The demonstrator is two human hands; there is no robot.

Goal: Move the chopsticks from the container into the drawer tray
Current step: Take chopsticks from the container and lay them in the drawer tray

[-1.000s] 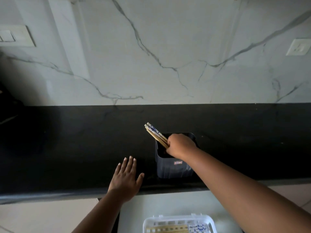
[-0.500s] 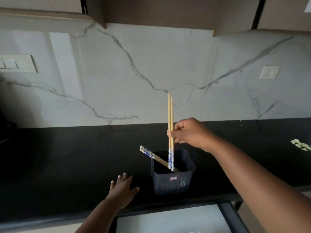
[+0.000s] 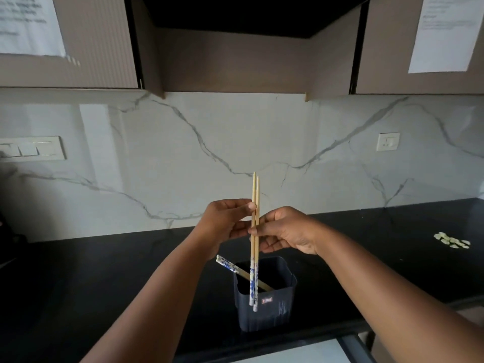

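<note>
With both the left hand [image 3: 222, 226] and right hand [image 3: 285, 231] pinching the upright pair of chopsticks [image 3: 254, 231] above the dark container [image 3: 264, 305] on the desk [image 3: 104, 271], a loose handover could likely let one stick slip and drop back beside the chopsticks left inside [image 3: 230, 267].

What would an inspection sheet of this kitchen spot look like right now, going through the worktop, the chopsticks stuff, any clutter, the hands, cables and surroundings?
Surface: black countertop, dark and glossy.
Job's things: held chopsticks, a pair, upright, patterned ends down, above the dark container; leaning chopstick rests in it, sticking out left. Drawer tray not in view.
Clutter: small pale pieces on the counter, far right; too small to identify.
Hands: left hand and right hand both pinch the pair with their fingers.
Cables: nothing seen.
Surroundings: marble backsplash, switch plate, wall socket, upper cabinets with taped papers.
</note>
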